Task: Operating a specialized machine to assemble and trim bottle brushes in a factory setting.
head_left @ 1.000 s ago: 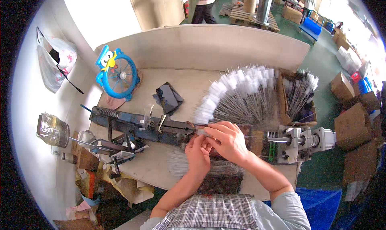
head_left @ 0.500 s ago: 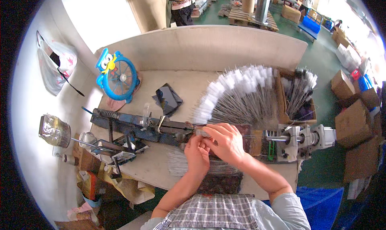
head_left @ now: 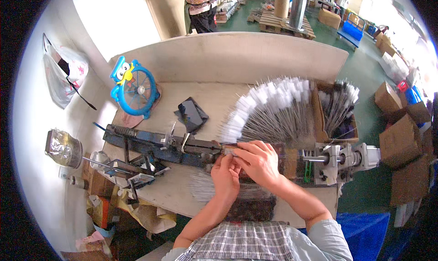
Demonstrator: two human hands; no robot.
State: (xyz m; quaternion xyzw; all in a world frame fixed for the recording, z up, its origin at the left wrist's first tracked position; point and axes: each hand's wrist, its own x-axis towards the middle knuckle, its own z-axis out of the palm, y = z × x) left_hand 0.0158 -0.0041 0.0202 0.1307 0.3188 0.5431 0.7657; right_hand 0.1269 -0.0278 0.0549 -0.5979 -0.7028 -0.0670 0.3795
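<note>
Over the middle of a long dark metal bench machine [head_left: 200, 144], both hands meet with their fingertips almost together. My left hand [head_left: 225, 176] is closed, thumb and fingers pinched at the machine's jaw end. My right hand [head_left: 259, 161] curls over from the right, its fingers bent down against the same spot. A small pale bit shows between the fingertips, too covered to name. Just beyond my hands lies a wide fan of wire-stemmed brushes [head_left: 273, 101] with white bristle heads. Loose pale wires [head_left: 203, 186] lie under and beside my left wrist.
A motor unit with a shaft [head_left: 349, 156] stands at the bench's right end. Behind it is a cardboard box [head_left: 321, 119] of dark-tipped brushes. A blue toy-shaped fan [head_left: 137, 90] and a dark phone [head_left: 191, 115] sit at the back left. A low panel [head_left: 228, 56] borders the bench; another person [head_left: 200, 10] stands beyond.
My hands stay at the same spot; the right fingers have shifted slightly and bunched closer over the left fingertips. The whole view has tipped a little, and the person beyond the panel has moved slightly left.
</note>
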